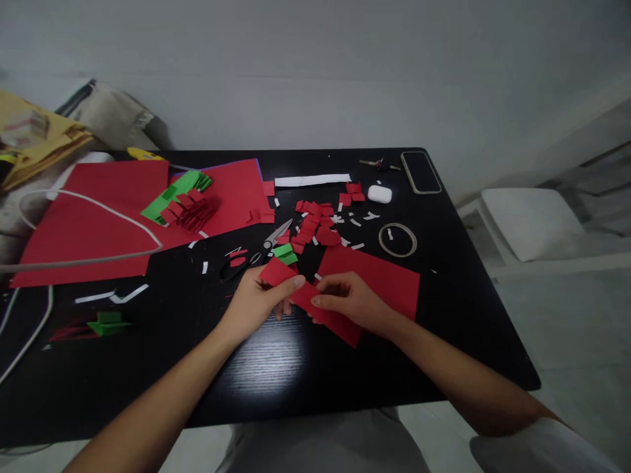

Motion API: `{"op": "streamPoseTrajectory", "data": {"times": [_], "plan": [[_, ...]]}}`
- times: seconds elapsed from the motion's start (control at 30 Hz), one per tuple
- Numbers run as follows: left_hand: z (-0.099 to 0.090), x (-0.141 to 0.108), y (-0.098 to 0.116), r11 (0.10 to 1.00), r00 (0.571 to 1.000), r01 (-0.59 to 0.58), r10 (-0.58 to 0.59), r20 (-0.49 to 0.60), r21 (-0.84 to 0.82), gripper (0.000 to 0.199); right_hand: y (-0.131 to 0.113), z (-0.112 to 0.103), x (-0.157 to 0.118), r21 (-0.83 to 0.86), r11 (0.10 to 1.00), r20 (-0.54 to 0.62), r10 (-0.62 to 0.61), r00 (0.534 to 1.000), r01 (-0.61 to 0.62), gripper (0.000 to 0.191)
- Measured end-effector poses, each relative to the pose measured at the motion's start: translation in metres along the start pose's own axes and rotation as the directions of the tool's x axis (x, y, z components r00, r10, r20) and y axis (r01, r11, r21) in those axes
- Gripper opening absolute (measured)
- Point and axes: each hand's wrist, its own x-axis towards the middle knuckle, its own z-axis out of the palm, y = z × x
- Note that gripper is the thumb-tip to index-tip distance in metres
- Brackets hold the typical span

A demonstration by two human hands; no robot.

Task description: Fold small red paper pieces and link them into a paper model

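A long strip of red paper (308, 297) is held aslant between my two hands above the dark table. My left hand (263, 292) pinches its upper left part, thumb on top. Farther down the strip, my right hand (352, 302) grips it between thumb and fingers. Under and behind my right hand lies a larger red paper sheet (384, 279). Black-handled scissors (261, 249) lie partly spread just beyond my left hand. Beside them are a small folded green paper (284, 254) and a heap of small folded red paper pieces (313, 223).
Large red sheets (108, 217) carry a folded green and red paper bundle (182, 203) on the left. A white cable (98, 258) crosses them. A tape roll (397, 240), white earbud case (380, 194), keys (379, 164) and phone (420, 173) lie on the right.
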Motion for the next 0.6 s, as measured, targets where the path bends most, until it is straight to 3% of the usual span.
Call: {"op": "streamPoseTrajectory", "data": {"times": [0.1,0.23,0.6], "plan": [[-0.0015,0.0014,-0.0028,0.997,0.997,0.049,-0.044,0.067,-0.062,0.043,0.0002,-0.0009,-0.0002,0.019,1.0,-0.052,-0.017,0.999,0.018,0.029],[-0.004,0.0028,-0.0046,0.995,0.986,0.097,-0.101,0.132,0.036,0.04,0.0005,-0.003,-0.0004,0.008,0.999,-0.069,-0.044,0.997,0.044,0.027],[-0.0103,0.0059,-0.0037,0.989,0.982,0.037,-0.063,0.179,0.146,0.041,0.002,-0.0049,0.0022,-0.029,0.999,-0.078,-0.047,0.996,0.045,0.026]]}}
